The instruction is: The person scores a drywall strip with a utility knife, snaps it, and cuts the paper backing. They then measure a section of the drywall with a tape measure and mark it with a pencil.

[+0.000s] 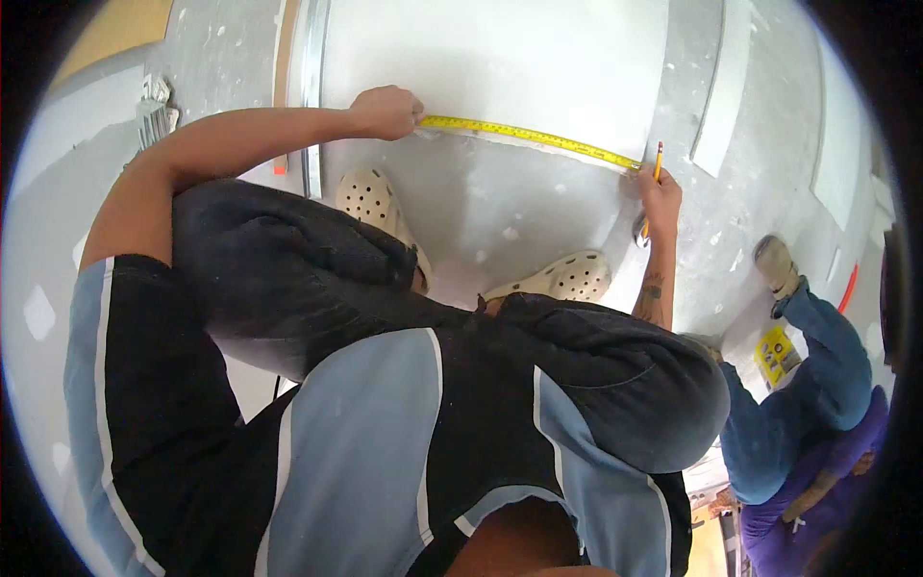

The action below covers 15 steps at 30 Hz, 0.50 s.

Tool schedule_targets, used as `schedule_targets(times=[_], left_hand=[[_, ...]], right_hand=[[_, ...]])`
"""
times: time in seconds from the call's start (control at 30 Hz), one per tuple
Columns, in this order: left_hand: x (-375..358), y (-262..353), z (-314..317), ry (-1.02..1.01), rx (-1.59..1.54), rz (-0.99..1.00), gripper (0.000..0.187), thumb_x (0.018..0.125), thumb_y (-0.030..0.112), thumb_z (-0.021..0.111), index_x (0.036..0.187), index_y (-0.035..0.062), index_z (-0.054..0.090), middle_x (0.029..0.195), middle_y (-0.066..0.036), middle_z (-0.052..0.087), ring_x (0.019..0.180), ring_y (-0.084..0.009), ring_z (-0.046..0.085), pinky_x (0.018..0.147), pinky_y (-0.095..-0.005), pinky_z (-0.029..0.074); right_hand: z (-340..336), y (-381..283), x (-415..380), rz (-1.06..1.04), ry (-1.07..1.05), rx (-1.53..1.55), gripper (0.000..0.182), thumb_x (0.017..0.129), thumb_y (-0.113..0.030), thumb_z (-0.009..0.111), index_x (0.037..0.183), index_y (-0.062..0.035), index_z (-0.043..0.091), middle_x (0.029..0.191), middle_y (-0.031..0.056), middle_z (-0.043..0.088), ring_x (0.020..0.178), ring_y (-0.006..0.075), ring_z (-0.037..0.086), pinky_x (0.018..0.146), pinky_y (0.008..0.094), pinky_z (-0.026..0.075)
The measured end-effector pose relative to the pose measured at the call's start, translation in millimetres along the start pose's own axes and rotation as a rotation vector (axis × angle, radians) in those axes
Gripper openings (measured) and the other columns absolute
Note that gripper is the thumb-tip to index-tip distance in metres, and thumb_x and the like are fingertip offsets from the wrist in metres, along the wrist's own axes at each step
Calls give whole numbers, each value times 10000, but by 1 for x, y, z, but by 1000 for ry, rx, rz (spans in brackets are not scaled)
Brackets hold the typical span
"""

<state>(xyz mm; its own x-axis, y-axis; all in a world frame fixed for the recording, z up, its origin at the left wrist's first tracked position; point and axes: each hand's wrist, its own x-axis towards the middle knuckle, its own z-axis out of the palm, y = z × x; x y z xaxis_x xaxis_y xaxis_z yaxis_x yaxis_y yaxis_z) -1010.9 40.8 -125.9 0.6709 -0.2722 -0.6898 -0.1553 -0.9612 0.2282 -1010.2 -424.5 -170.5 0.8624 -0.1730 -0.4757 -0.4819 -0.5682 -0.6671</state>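
A yellow tape measure (529, 135) is stretched across the near edge of a white board (500, 58) that lies on the grey floor. My left hand (386, 112) is closed on the tape's left end, at the board's left side. At the right edge of the board my right hand (660, 197) holds the other end of the tape, with a yellow pencil (658, 163) upright between its fingers. The tape's case is mostly hidden behind that hand and wrist.
A metal strip (312, 96) lies along the board's left side. White strips (723, 87) lie at the right. Another person (817, 365) crouches at the lower right beside a yellow package (777, 356). My shoes (567, 277) stand below the board.
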Motion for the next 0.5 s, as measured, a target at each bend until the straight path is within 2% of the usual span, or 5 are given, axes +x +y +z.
schedule_targets(times=[0.1,0.23,0.3,0.4,0.5], left_hand=[[-4,13,-12,-65,26,-109,282,895,270,455,941,104,678,935,-126,670,874,-320,635,794,-449,494],[-5,8,-2,-50,28,-106,282,906,276,444,947,105,665,969,-123,655,903,-317,626,779,-461,492],[-12,9,1,59,20,-71,278,915,286,435,968,111,643,976,-134,635,929,-319,613,767,-472,487],[-13,6,2,60,-15,-37,281,927,303,420,981,120,628,956,-139,626,931,-324,608,774,-493,475],[-8,13,3,85,11,-18,283,933,305,414,987,128,628,962,-134,626,944,-319,607,791,-506,464]], right_hand=[[-3,-6,0,-19,-21,-29,320,849,-279,608,867,35,668,615,13,538,584,80,456,531,276,376],[-5,-4,1,-2,-55,-2,314,850,-277,608,869,29,673,619,2,534,580,79,442,525,276,364],[-6,-11,-3,6,-58,-4,310,853,-279,607,856,24,673,618,-13,522,574,76,425,514,278,349],[-5,-3,3,-33,-68,-25,249,878,-261,593,838,-22,650,585,-46,480,489,41,396,439,223,299],[-6,-7,1,-11,-79,26,242,875,-255,597,838,-22,651,583,-48,476,487,43,395,440,223,303]])
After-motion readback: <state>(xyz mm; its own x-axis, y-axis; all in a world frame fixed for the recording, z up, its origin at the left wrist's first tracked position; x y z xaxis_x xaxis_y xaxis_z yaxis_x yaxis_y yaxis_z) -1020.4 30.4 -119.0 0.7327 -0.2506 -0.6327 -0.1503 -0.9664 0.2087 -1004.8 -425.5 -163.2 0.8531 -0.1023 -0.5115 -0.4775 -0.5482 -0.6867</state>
